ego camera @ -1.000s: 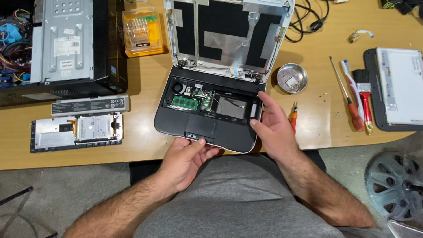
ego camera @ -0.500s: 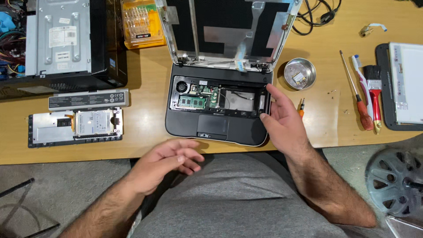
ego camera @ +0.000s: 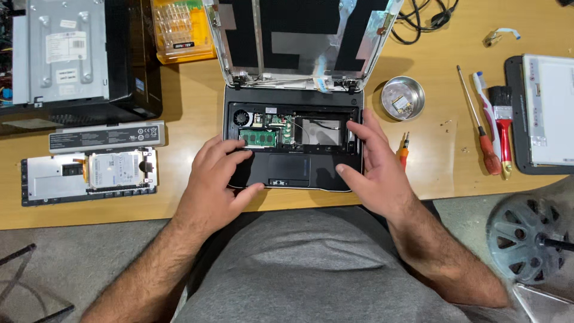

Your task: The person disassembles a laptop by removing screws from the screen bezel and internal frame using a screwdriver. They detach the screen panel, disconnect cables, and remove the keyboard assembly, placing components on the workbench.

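A: Look at the left hand [ego camera: 218, 173]. Down by the lap 0.5 of a second ago, right?

B: Yes. Back up on the laptop [ego camera: 290, 168] now. Curled over the front left corner, with fingers on top and thumb at the front edge. Holding on to it.

A: And the right hand [ego camera: 371, 170]?

B: Stayed by the right side the whole time. Wide open and flat, with fingers spread. Resting on top of the base near the right edge. Not gripping anything.

A: So 2 hands on 1 laptop again.

B: Yes. Probably means a steady hold from both sides.

A: Where to find the laptop?

B: In the middle of the wooden table [ego camera: 179, 101], close to the front edge, right in front of the person. Lid [ego camera: 299, 36] up and stripped bare. No keyboard on the base, so easy to see the little fan [ego camera: 241, 118] and the green memory stick [ego camera: 259, 138] inside.

A: Anything near the right hand?

B: A small orange screwdriver [ego camera: 404, 151] just beside it, and a round metal bowl [ego camera: 402, 97] a bit further back. Not touching either 1.

A: And by the left hand?

B: A hard drive [ego camera: 115, 169] lying on a flat black panel [ego camera: 54, 182], well apart to the left. Behind that, 1 long grey battery [ego camera: 106, 137].
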